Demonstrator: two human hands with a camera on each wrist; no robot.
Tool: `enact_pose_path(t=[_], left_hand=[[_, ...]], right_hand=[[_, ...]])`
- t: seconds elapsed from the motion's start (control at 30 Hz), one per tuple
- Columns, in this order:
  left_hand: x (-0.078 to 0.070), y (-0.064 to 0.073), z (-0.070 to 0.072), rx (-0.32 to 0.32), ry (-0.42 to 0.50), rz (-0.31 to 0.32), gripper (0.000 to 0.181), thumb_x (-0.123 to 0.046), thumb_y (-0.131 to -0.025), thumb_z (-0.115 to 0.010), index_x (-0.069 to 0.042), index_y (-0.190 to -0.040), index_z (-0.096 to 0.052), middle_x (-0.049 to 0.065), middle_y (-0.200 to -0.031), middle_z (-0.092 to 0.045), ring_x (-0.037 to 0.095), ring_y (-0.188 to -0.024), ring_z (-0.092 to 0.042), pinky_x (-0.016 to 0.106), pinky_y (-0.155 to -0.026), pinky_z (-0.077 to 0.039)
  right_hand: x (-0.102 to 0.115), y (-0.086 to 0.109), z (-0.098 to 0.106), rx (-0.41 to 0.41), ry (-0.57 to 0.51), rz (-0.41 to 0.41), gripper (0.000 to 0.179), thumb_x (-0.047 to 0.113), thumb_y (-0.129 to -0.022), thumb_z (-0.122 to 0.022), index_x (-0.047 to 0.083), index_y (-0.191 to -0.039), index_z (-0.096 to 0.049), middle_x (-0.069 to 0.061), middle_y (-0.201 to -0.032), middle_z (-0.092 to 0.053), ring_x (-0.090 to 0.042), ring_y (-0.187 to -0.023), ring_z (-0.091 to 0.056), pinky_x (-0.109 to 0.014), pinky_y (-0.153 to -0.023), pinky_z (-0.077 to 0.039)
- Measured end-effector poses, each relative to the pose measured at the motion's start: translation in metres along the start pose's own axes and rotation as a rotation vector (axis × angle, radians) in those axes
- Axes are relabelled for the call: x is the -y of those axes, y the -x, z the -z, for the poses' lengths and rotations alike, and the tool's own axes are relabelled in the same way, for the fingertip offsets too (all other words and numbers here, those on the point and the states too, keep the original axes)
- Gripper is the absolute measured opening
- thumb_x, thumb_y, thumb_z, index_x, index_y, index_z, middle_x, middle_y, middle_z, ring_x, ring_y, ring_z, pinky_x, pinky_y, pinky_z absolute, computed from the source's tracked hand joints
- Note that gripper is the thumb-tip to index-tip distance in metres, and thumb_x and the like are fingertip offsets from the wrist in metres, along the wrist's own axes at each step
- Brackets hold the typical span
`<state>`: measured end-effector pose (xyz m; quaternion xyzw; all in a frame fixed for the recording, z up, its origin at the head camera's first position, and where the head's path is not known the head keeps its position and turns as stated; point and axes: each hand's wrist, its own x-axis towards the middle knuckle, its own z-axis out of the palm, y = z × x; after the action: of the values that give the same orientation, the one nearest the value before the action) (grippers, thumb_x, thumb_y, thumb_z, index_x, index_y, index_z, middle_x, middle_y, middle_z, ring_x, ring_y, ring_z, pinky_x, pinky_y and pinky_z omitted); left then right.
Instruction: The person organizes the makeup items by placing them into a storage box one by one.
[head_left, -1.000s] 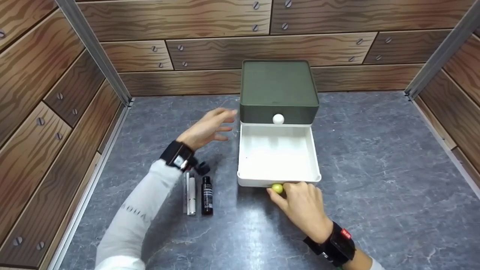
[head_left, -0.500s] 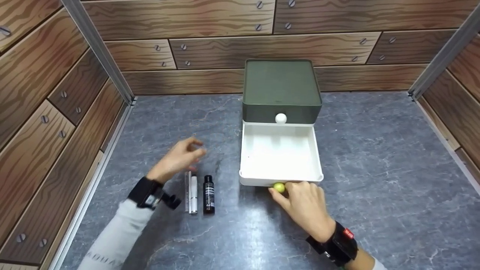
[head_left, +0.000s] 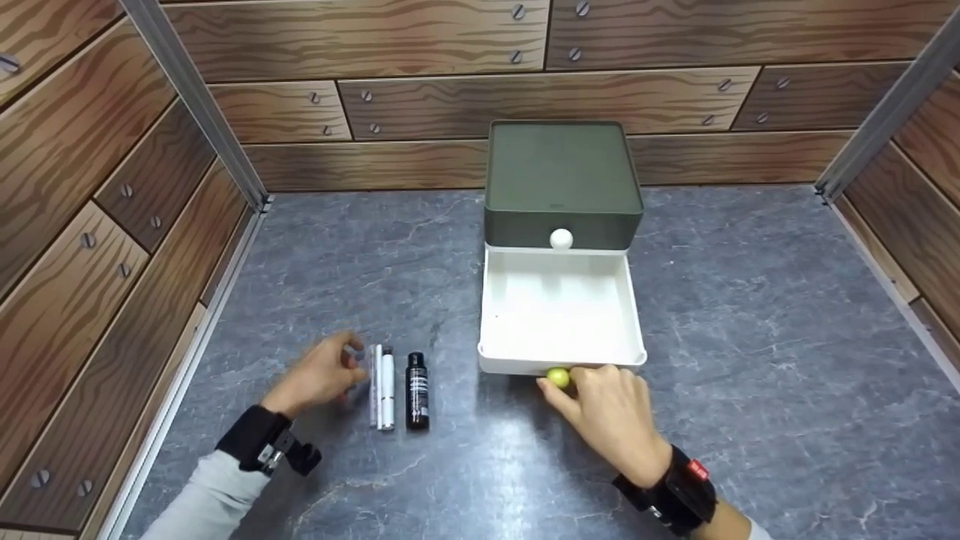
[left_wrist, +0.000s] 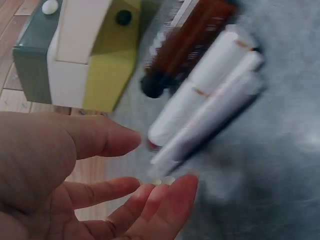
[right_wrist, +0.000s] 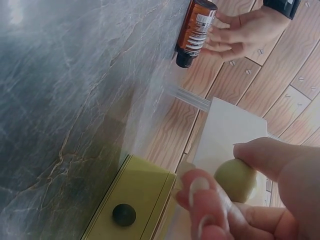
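Note:
My right hand (head_left: 611,411) pinches the yellow-green round knob (head_left: 557,376) at the front of a white drawer (head_left: 559,319), which is pulled out. In the right wrist view, thumb and fingers close around that knob (right_wrist: 235,180). My left hand (head_left: 319,375) hovers just left of a white pen-like tube (head_left: 388,394) and slimmer white and clear sticks (head_left: 375,390) lying side by side. The left wrist view shows its thumb and fingers (left_wrist: 107,137) apart, near the ends of these slim pieces, holding nothing. A dark brown bottle (head_left: 418,394) with a black cap lies to their right.
Above the drawer stands a dark green unit (head_left: 562,169) with a white knob (head_left: 561,239), near the back wall. A yellow-green lower drawer (right_wrist: 140,192) with a dark knob (right_wrist: 124,215) shows in the wrist views. Wood-patterned panels (head_left: 442,105) surround the grey marbled surface (head_left: 750,337).
My left hand has moved from beside the green unit down and left, to the left side of the slim white pieces. My right hand has kept its hold on the knob, the drawer staying out.

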<state>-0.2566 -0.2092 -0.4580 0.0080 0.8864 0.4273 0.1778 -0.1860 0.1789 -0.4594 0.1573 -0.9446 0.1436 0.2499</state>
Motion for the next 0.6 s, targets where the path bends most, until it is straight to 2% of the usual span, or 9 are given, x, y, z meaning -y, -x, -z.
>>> enact_pose_path(t=[0.23, 0.6], left_hand=[[0.011, -0.001, -0.011, -0.013, -0.033, 0.032, 0.045, -0.004, -0.089, -0.077, 0.001, -0.128, -0.057, 0.012, -0.097, -0.06, 0.025, -0.069, -0.067, 0.036, -0.064, -0.06], [0.011, -0.003, -0.02, -0.048, -0.052, 0.033, 0.026, -0.008, -0.089, -0.075, -0.001, -0.109, -0.059, 0.01, -0.086, -0.06, 0.023, -0.061, -0.064, 0.035, -0.057, -0.061]], right_hand=[[-0.001, 0.0, 0.0, 0.0, 0.0, 0.005, 0.051, 0.044, -0.09, -0.082, 0.02, -0.063, -0.045, 0.007, -0.057, -0.036, -0.014, -0.047, -0.039, -0.033, -0.039, -0.041], [-0.003, 0.0, -0.002, -0.035, 0.001, 0.025, 0.048, 0.044, -0.089, -0.083, 0.017, -0.066, -0.051, 0.006, -0.059, -0.037, -0.015, -0.047, -0.04, -0.034, -0.038, -0.041]])
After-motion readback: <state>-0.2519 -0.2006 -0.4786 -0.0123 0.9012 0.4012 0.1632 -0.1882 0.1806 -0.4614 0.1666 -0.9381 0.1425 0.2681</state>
